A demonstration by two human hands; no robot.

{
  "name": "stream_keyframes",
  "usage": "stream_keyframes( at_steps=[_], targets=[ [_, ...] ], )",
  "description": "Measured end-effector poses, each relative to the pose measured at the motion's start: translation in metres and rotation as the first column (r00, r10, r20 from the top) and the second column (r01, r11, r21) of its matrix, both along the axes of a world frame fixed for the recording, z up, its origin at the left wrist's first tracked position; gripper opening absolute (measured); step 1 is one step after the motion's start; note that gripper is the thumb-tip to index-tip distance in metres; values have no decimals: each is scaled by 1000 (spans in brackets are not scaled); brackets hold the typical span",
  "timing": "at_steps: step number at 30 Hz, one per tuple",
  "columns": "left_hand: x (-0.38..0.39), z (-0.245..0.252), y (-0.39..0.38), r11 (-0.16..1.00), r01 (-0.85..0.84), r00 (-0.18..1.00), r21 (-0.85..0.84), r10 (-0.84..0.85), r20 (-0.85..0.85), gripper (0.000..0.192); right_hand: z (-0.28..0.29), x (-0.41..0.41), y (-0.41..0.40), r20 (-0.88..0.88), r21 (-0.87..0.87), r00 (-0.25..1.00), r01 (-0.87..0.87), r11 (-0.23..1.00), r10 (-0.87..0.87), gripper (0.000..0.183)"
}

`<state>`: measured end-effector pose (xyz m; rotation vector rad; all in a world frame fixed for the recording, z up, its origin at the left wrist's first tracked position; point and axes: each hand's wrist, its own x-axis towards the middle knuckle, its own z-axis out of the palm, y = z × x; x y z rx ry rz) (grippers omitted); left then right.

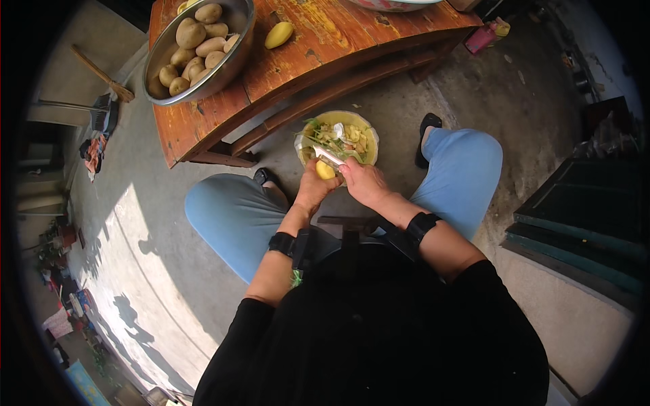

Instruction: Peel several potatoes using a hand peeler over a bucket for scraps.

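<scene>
My left hand point(313, 189) grips a potato point(325, 170) whose visible side is peeled and yellow. In my right hand point(363, 178) is a white-framed vegetable peeler point(328, 155), its head against or just above the potato. Both hands are over the near rim of a yellow waste bin point(375, 136) on the floor between my feet. Potato peelings point(358, 136), green plant scraps and a white crumpled piece lie inside the bin. The potato's underside is hidden by my fingers.
A worn wooden table point(304, 61) stands ahead, bearing a metal basin point(238, 68) of unpeeled potatoes point(191, 33) and one peeled potato point(279, 35). A broom point(104, 76) and a dustpan point(109, 114) are at the left wall. A dark green door panel point(579, 198) is at right.
</scene>
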<state>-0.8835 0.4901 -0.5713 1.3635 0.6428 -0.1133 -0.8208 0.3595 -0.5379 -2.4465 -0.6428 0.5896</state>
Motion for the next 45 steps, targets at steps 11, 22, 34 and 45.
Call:
stream_keyframes(
  at_steps=[11, 22, 34, 45],
  targets=[
    [-2, -7, -1, 997, 64, 998, -49, -65, -18, 53, -18, 8, 7, 89, -124, 989, -107, 987, 118, 30],
    [-1, -6, -1, 992, -65, 998, -105, 67, 15, 54, -14, 6, 0, -30, -91, 999, 30, 995, -33, 30],
    [0, -5, -3, 994, 16, 1000, -107, -15, 10, 46, -37, 12, -6, 13, -184, 999, 33, 982, -31, 33],
    [3, -10, 6, 825, -198, 979, -529, 197, -58, 32, -36, 9, 3, -19, 55, 985, 175, 983, -174, 34]
  ],
)
